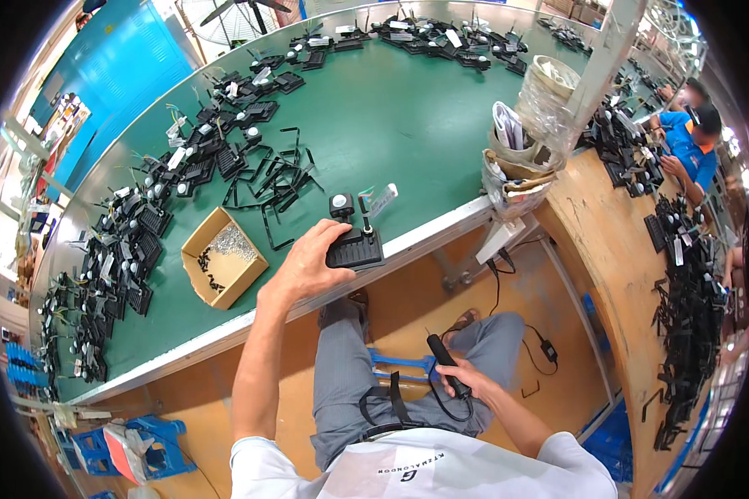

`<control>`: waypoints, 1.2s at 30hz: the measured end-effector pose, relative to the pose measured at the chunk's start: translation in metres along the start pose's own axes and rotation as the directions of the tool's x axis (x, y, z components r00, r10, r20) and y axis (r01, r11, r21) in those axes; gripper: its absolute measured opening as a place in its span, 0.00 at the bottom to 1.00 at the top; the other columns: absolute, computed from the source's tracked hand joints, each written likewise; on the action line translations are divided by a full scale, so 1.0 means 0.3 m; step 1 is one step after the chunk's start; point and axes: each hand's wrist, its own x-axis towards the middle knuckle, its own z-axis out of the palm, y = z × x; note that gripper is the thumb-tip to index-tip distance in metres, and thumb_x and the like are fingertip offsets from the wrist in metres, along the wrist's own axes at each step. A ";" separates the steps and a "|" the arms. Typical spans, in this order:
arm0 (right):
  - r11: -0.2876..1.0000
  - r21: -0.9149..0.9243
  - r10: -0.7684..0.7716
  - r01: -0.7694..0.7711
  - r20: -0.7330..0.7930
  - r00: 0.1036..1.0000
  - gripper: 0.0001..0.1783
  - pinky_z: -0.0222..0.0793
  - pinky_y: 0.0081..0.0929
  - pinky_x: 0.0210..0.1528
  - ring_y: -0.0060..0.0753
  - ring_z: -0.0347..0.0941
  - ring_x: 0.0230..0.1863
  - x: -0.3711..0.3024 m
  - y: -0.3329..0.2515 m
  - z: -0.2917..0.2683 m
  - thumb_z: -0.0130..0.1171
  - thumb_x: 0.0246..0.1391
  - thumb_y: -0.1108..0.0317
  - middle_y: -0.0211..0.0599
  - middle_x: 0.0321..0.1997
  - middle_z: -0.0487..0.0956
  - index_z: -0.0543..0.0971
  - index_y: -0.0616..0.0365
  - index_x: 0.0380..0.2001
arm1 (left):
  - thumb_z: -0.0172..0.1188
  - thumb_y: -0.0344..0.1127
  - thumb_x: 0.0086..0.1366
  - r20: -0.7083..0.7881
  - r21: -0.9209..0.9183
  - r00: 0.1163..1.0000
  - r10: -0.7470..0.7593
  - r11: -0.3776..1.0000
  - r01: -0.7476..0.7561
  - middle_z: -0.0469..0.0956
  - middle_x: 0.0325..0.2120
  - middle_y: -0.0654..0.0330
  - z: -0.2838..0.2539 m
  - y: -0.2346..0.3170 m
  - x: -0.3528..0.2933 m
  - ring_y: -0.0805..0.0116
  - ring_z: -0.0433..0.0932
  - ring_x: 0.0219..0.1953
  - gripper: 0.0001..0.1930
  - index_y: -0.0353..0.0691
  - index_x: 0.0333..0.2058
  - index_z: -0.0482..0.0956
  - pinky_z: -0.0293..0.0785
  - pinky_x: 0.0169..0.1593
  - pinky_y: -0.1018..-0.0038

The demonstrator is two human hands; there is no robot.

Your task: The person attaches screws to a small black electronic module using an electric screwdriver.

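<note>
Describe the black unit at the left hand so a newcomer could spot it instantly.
Find the big green table. At its near edge, right of the open cardboard box, the left hand grips one ribbed black unit. It sits alone, while similar units crowd the table's left and far sides.

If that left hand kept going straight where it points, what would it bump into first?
The black finned housing: the left hand seems to grasp its left end, though the exact contact is hard to judge here.
</note>
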 end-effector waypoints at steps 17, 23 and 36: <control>0.993 -0.118 -0.024 0.028 0.037 0.999 0.16 0.65 0.27 0.17 0.29 0.70 0.15 0.026 -0.043 0.047 0.65 0.59 0.59 0.33 0.21 0.73 0.71 0.57 0.37 | 0.72 0.41 0.50 -0.208 0.145 0.972 0.110 0.986 -0.080 0.67 0.63 0.38 0.085 -0.030 -0.059 0.40 0.66 0.65 0.37 0.39 0.60 0.74 0.64 0.68 0.54; 0.978 -0.209 -0.022 0.022 0.002 1.000 0.22 0.66 0.29 0.17 0.32 0.69 0.12 0.129 0.034 -0.149 0.57 0.63 0.51 0.37 0.17 0.75 0.77 0.61 0.46 | 0.72 0.43 0.39 -0.215 0.017 0.897 0.385 0.920 -0.391 0.70 0.59 0.43 0.127 -0.093 0.069 0.42 0.69 0.60 0.38 0.43 0.54 0.78 0.67 0.62 0.52; 0.829 -0.465 0.348 -0.311 -0.008 0.938 0.19 0.63 0.22 0.17 0.25 0.70 0.15 0.417 -0.093 -0.011 0.63 0.60 0.47 0.27 0.17 0.76 0.79 0.51 0.31 | 0.58 0.42 0.62 -0.288 0.794 0.949 -0.124 0.523 0.310 0.83 0.41 0.55 -0.030 -0.076 -0.001 0.50 0.76 0.53 0.15 0.43 0.42 0.87 0.47 0.70 0.33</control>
